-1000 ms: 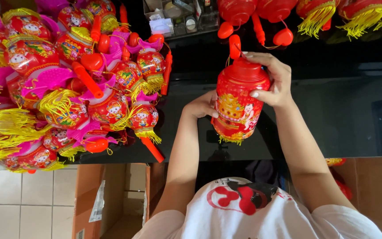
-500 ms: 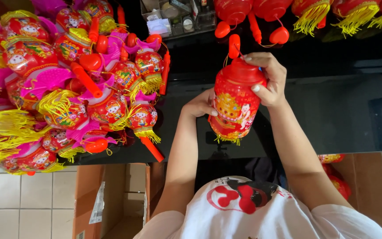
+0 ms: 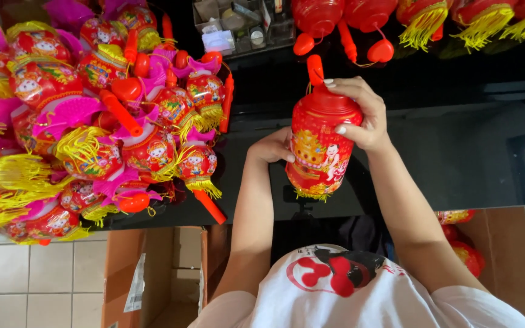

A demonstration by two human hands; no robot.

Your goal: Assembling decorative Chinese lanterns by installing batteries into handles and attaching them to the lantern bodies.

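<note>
My right hand (image 3: 360, 115) grips the red lantern (image 3: 320, 146) at its cap; my left hand (image 3: 271, 147) cups its side, fingers hidden behind it.

View: head camera is looking straight down, close over the hands (image 3: 360, 115).
Shared: single view only.

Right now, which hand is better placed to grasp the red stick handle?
Probably the right hand: its fingers sit atop the red plastic lantern, beside the red stick handle; the left hand steadies the lantern's side.
</note>
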